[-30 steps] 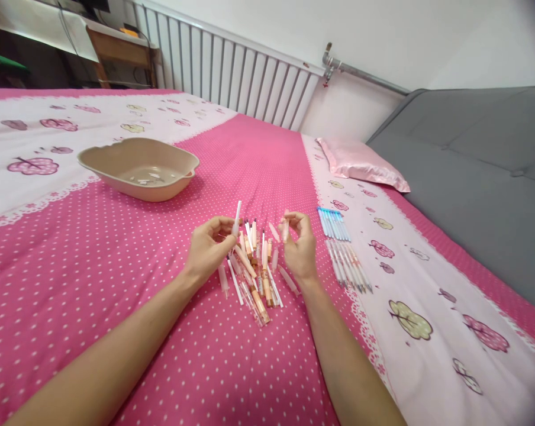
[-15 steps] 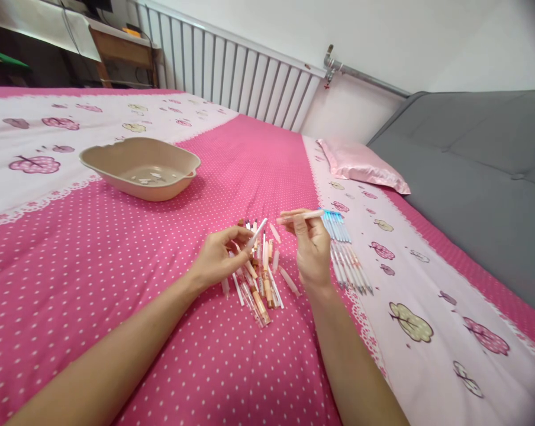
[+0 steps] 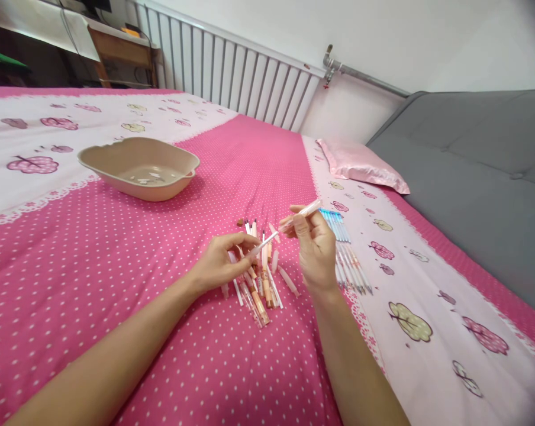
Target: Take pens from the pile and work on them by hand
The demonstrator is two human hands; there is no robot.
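Observation:
Pinched in my left hand is a thin white pen refill, pointing up and to the right. My right hand grips a pale pink, see-through pen barrel between thumb and fingers. The refill's far end meets the barrel's lower left end; whether it is inside cannot be made out. Below both hands lies a loose pile of pen parts, with barrels, refills and caps, partly covered by my left hand. To the right, blue-topped pens and whitish pens lie in two neat rows.
A beige basin with small white pieces inside stands at the left on the pink dotted bedspread. A pink pillow lies near the grey headboard. Behind the bed is a white radiator.
The refill and the barrel were apart and now meet end to end. My left hand has tipped the refill to the right; my right hand has tilted the barrel's far end upward.

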